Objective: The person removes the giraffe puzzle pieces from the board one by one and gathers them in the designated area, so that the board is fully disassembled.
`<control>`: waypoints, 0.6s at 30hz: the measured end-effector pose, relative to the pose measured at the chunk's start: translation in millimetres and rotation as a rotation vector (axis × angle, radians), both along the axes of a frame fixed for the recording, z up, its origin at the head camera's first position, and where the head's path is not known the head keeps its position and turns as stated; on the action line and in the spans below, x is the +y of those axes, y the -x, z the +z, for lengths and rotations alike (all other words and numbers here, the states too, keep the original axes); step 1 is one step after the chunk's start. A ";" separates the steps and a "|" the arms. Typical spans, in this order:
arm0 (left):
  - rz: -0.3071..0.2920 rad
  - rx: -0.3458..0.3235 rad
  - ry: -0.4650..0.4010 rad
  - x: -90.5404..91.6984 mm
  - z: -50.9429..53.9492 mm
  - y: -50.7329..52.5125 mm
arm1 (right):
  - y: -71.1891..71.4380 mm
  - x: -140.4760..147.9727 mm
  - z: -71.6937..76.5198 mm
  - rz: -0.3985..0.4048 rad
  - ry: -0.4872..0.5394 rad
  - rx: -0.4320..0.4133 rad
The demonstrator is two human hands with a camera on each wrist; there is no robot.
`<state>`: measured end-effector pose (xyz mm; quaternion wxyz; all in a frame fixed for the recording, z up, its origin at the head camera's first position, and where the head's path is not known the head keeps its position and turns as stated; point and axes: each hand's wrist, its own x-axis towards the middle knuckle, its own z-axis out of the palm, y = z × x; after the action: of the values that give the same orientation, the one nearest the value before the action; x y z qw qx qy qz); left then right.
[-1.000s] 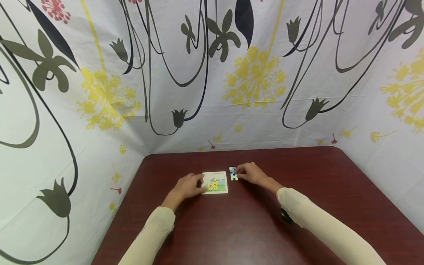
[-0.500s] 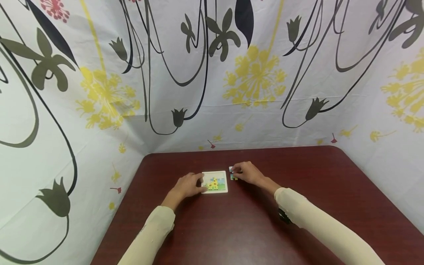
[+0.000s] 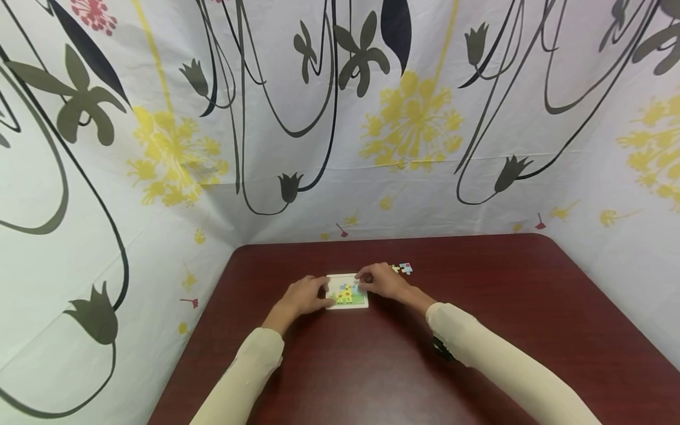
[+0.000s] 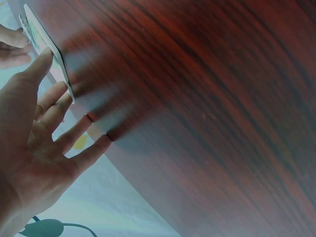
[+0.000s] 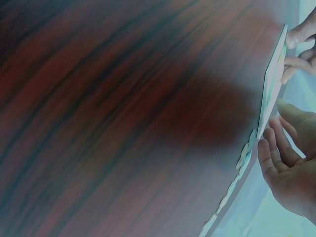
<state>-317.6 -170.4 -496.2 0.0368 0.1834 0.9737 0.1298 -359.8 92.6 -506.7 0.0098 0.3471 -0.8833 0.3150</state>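
A white-framed jigsaw puzzle board (image 3: pixel 347 306) with a giraffe picture lies on the table. My left hand (image 3: pixel 303 296) holds the board's left side, thumb near the lower corner and index finger near the upper one. In the left wrist view, other fingertips of that hand rest on the wood beyond the board. My right hand (image 3: pixel 385 281) is over the board's upper right part. Its thumb and fingers pinch a jigsaw piece (image 4: pixel 23 25), mostly hidden by the fingers. Just behind the right hand lie loose jigsaw pieces (image 3: pixel 406 268), partly covered by it.
The dark red-brown table (image 3: pixel 329 366) runs back to a white cloth (image 3: pixel 319 224) printed with flowers. This cloth also hangs along the left and right sides. A small dark object (image 3: pixel 442 348) shows beneath the right sleeve.
The right hand has moved left from beside the board to over it, with a jigsaw piece. Loose pieces behind the hand now show. The left hand stays at the board.
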 end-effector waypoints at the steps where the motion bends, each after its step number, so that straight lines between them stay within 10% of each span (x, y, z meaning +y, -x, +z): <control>1: 0.001 -0.002 0.002 0.0 0.2 0.3 | 0.0 -2.7 -0.2 0.009 -0.001 -0.006; 18: -0.002 -0.005 0.028 0.0 -0.5 1.4 | 1.9 -30.1 -3.3 0.007 -0.101 -0.043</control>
<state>-318.9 -170.4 -496.7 0.0421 0.1837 0.9752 0.1164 -361.7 62.5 -510.0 -0.0278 0.3435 -0.8968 0.2775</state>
